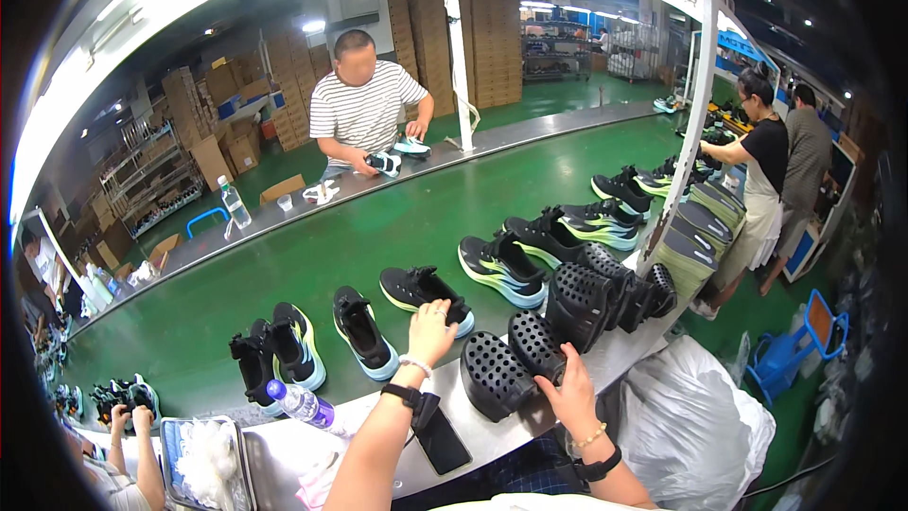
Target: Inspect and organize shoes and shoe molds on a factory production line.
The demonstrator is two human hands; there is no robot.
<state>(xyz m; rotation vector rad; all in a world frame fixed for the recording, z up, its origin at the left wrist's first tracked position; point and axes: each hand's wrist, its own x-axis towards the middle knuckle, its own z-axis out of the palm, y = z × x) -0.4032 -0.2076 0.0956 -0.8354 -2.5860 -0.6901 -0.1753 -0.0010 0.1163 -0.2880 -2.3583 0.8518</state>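
Note:
My left hand [432, 333] has its fingers bent over the heel end of a black sneaker [413, 290] with a pale green and blue sole, on the green belt. The fingertips are partly hidden against the shoe. At the bench edge, my right hand [569, 390] grips the side of a black shoe-shaped form [535, 341] full of round holes. A matching perforated form [494, 371] stands beside it, touching. More such forms [579, 298] are grouped just to the right. Several sneakers like the first line the belt, including one [364, 333] left of my left hand.
A phone [441, 440] and a purple-capped bottle [301, 404] lie on the metal bench near my left forearm. White plastic bags [695, 412] bulge at the right. A white post [683, 123] rises beside the forms. Across the belt [378, 218] a person handles shoes; others work nearby.

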